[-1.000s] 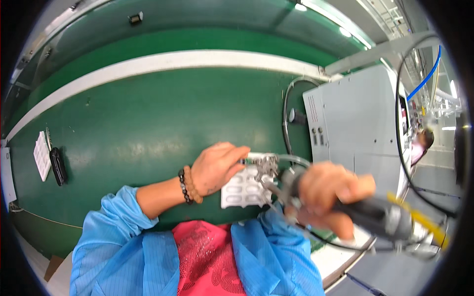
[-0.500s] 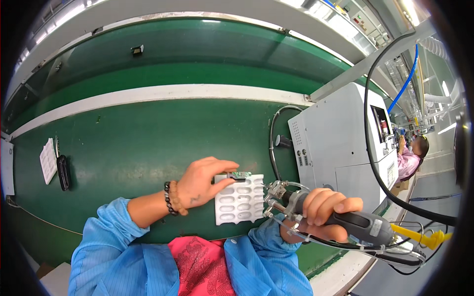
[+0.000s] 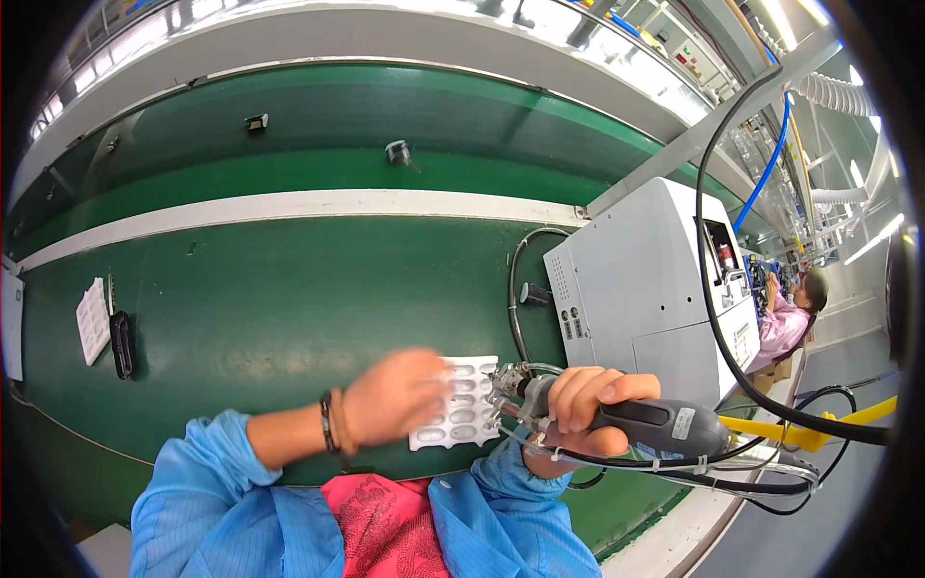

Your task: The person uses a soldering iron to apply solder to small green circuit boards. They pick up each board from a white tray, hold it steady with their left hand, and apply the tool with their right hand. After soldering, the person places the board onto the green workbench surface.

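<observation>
In the head view, our right hand [image 3: 593, 409] is wrapped around the dark grey handle of a power tool [image 3: 665, 426], whose metal head sits at the right side of a white tray [image 3: 462, 436] on the green counter [image 3: 289, 308]; whether the head touches the tray, we cannot tell. Our left hand [image 3: 395, 397] is a blur over the tray's left part, and we cannot tell if it grips anything. To work well here, we think the right wrist should be firm, the metal head lined up squarely, and the left fingers well out of its path; a light press seems wise, since the tray looks thin. For moving, the widest stretch of counter runs left, as far as a second tray [image 3: 93, 323] and a black case [image 3: 122, 345], with a white ledge [image 3: 318, 202] along the far side. The right is tighter: a grey machine [image 3: 617, 289] and a curved black hose [image 3: 513, 308] stand near the tool, and its wires [image 3: 761, 488] trail past the counter's right edge, where they could snag.
</observation>
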Tool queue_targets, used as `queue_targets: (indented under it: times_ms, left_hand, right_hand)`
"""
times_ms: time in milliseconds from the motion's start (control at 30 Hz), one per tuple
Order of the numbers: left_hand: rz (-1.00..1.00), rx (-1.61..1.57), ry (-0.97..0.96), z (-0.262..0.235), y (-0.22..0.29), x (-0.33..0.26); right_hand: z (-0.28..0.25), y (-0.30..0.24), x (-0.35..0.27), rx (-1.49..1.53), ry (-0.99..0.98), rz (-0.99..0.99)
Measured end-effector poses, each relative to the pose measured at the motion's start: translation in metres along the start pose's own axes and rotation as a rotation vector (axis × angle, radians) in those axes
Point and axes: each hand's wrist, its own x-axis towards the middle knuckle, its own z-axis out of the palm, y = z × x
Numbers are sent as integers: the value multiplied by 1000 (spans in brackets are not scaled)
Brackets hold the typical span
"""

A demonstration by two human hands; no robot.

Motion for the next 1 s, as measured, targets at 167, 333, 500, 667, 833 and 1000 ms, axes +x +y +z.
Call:
queue_targets:
  times_ms: [167,333,500,667,833,1000]
  left_hand:
    - [40,20,-199,15,21,-15]
    - [37,15,-181,14,13,-12]
    - [65,15,-153,13,13,-12]
    - [57,-16,-163,11,12,-10]
    - [56,-8,-164,11,12,-11]
    - [62,-5,-155,12,12,-12]
  right_hand:
    - [4,0,0,-31,8,-11]
    - [7,5,-2,-35,-16,6]
    - [5,12,-4,-39,-41,31]
    - [4,14,-4,-34,-89,81]
    - [10,14,-7,-55,-26,86]
    - [8,11,-5,-49,-66,104]
